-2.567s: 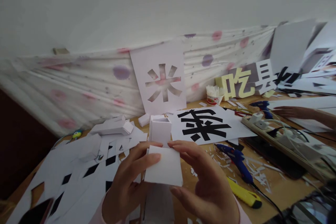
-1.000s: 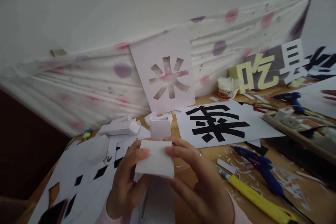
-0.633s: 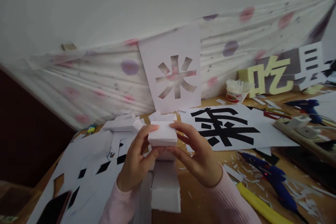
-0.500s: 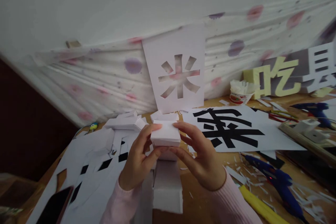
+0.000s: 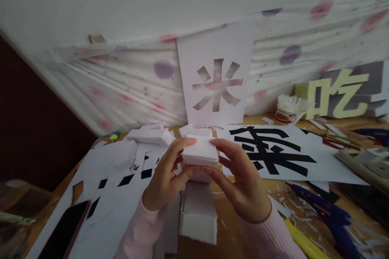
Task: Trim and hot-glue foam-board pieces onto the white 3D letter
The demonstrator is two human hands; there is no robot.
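Between both hands is a white folded-card piece, box-like, its top face and front edge toward me. My left hand pinches its left side, fingertips on top and thumb at the lower front edge. My right hand grips the right side in the same way, its thumb close to the left one. Below the hands, a longer white card section stretches toward me; whether it joins the held piece is hidden. Behind stands a white sheet with a character cut out, leaning on the wall covering.
Cut white paper and a phone lie at left. A sheet with a black character, a blue glue gun, a yellow tool handle and paper scraps are at right. Behind them stand a paper bowl and yellow character.
The whole scene has shifted slightly to the right in view, as the camera turned left. Both hands keep the same grip on the white card piece.
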